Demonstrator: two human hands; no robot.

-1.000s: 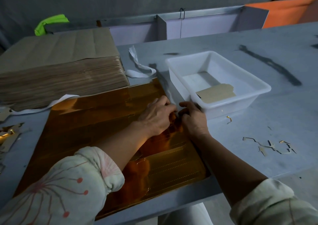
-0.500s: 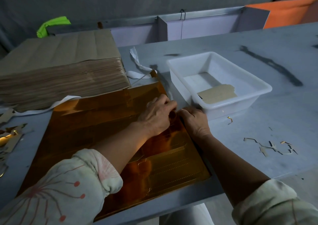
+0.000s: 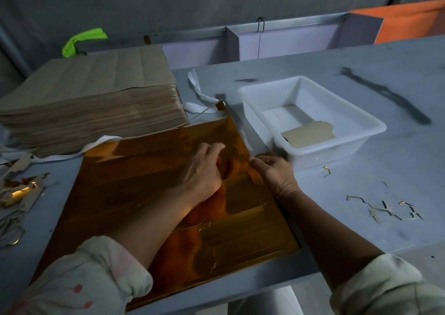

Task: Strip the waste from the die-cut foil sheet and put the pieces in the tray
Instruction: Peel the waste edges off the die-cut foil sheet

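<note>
**Both hands at the sheet's right edge, beside the tray**

The gold foil sheet (image 3: 144, 194) lies flat on the grey surface (image 3: 361, 182), reaching from the near edge back to a stack of brown sheets (image 3: 91, 98). Die-cut lines show in its near right part. At its far right corner a small foil flap (image 3: 220, 105) stands up off the surface.

The left hand (image 3: 202, 170) rests on the sheet close to its right edge, knuckles up and fingers bent, tips down on the foil. Motion blur hides whether they pinch a fold or only press it down. The right hand (image 3: 274, 175) is just beside it at the sheet's right edge. Its thumb and curled fingers pinch the foil margin there, and the foil between the two hands is creased and lifted. The two hands are nearly touching.

The white tray (image 3: 361, 122) stands just right of the sheet's far half, its near left corner close to the right hand. One tan piece (image 3: 308, 134) lies flat on its floor.

Thin foil scraps (image 3: 385, 210) lie on the surface to the right of the right forearm. More scraps (image 3: 19, 192) are heaped at the left edge. White strips (image 3: 199, 93) curl between the stack and the tray. Both forearms are bare, with light sleeves (image 3: 91, 278) pushed up.
</note>
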